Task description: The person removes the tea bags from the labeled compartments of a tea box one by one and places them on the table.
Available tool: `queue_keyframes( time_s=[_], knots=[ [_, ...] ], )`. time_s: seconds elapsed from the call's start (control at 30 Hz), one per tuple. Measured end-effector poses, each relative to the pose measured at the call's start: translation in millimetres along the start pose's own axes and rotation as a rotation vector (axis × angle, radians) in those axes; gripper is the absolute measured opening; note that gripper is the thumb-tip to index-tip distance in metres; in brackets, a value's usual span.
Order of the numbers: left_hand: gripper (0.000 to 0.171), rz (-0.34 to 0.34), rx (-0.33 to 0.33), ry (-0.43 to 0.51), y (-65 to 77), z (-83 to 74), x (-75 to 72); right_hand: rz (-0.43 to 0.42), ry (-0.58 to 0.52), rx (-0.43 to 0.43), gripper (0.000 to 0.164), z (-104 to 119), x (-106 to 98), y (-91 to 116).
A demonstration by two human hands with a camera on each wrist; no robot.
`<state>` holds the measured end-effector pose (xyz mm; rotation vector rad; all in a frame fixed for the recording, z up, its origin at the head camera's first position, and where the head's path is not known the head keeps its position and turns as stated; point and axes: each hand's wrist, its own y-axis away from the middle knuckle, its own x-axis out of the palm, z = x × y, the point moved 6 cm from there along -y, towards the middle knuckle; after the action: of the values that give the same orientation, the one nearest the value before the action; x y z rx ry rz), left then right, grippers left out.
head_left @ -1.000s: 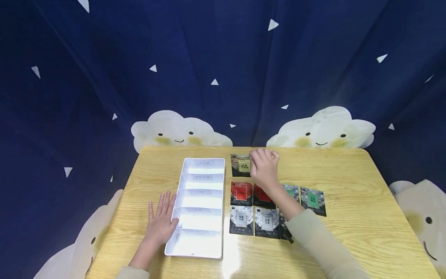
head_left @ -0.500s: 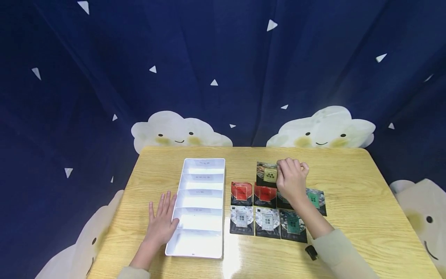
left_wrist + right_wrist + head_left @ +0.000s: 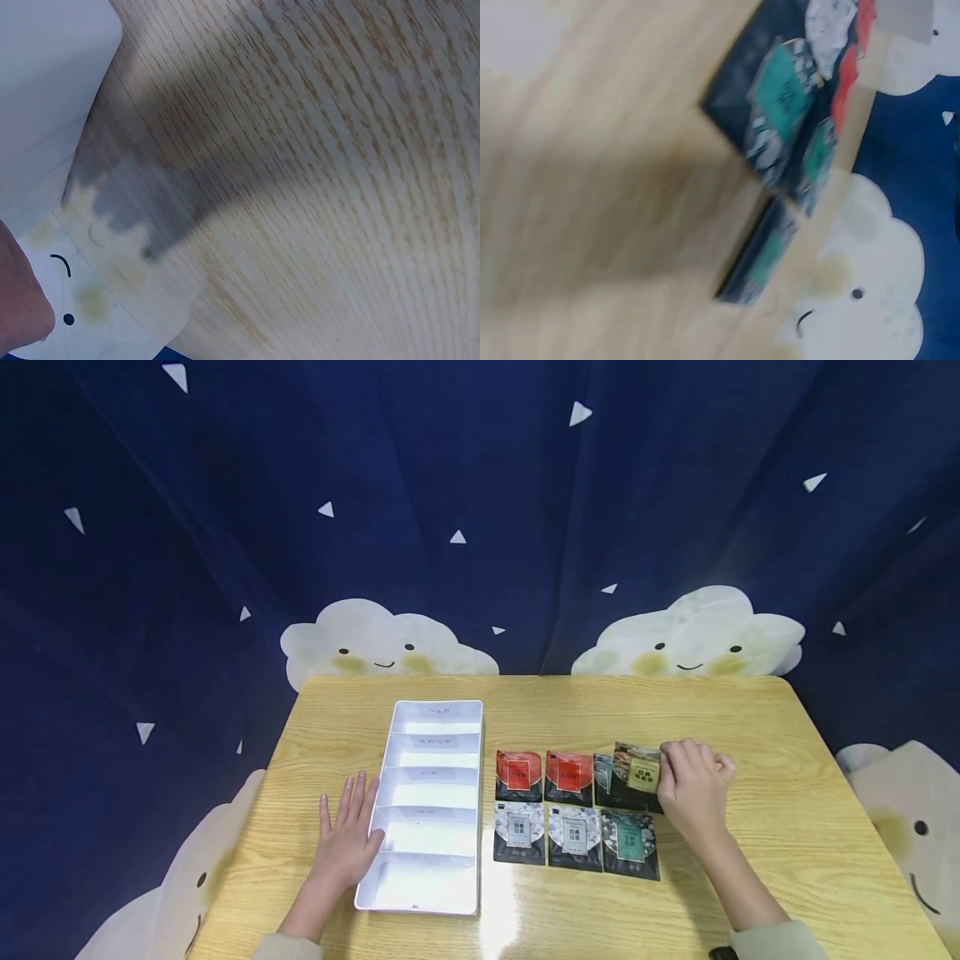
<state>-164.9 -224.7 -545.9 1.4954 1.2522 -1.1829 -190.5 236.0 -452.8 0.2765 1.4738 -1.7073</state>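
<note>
In the head view my right hand [image 3: 697,789] pinches the right edge of a black tea sachet with a gold label [image 3: 641,777]. This sachet overlaps a green-labelled sachet [image 3: 602,777], leaving only its left part showing. A second green-labelled sachet [image 3: 761,259], seen in the right wrist view, is hidden in the head view. My left hand [image 3: 347,835] lies with straight, spread fingers along the left side of a white divided tray [image 3: 478,827], thumb at its rim. The left wrist view catches only a bit of that hand, near the tray's white wall [image 3: 52,82].
Two red sachets [image 3: 519,775] lie right of the tray. Below them is a row of two white-labelled sachets [image 3: 575,837] and one with a dark green label [image 3: 630,845]. The tray has several labelled compartments. A blue curtain [image 3: 525,527] hangs behind the wooden table [image 3: 795,827].
My right hand has carried the gold-labelled sachet from above the red sachets to the right and nearer, over the green-labelled ones. The left hand and tray have stayed put.
</note>
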Motion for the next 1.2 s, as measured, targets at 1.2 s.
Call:
queue_keyframes(
  time_s=[1.2],
  knots=[
    [0.070, -0.006, -0.002, 0.001, 0.4, -0.2, -1.0, 0.446, 0.197, 0.278, 0.009, -91.6, 10.6, 124.5]
  ],
)
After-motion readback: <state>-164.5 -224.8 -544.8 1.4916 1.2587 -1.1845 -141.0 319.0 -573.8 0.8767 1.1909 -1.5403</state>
